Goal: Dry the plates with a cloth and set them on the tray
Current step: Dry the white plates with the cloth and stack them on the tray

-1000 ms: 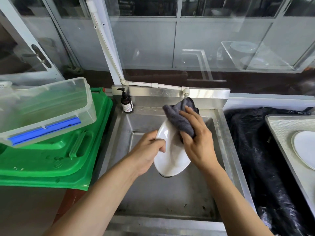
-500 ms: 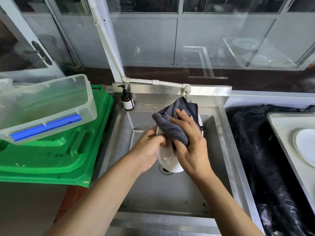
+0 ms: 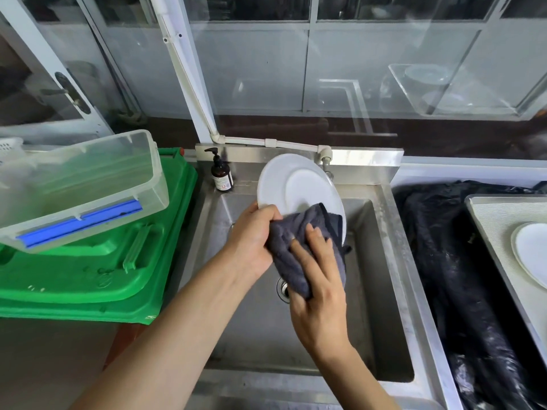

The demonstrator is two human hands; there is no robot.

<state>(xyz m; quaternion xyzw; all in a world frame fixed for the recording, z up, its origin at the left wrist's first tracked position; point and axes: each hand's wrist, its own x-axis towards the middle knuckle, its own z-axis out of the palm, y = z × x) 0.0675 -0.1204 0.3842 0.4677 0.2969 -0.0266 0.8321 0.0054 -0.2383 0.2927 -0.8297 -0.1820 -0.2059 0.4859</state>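
Head cam: white plate (image 3: 291,184) held upright over the steel sink (image 3: 381,261), face toward camera, glossy. Left hand (image 3: 251,241) pinches its lower-left rim. Right hand (image 3: 318,288) presses a dark grey cloth (image 3: 296,250) flat on the lower face, fingers spread.

Around: soap bottle (image 3: 221,173) at sink's back-left corner, clear bin (image 3: 88,184) on green lids (image 3: 97,276) left, tray (image 3: 497,220) right with another plate (image 3: 532,253).

Vs 0.5 s ago: the cloth then covered the top; now it sits low, upper face exposed.

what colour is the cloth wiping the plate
Dark grey cloth, seen best in the head view, against the white plate.
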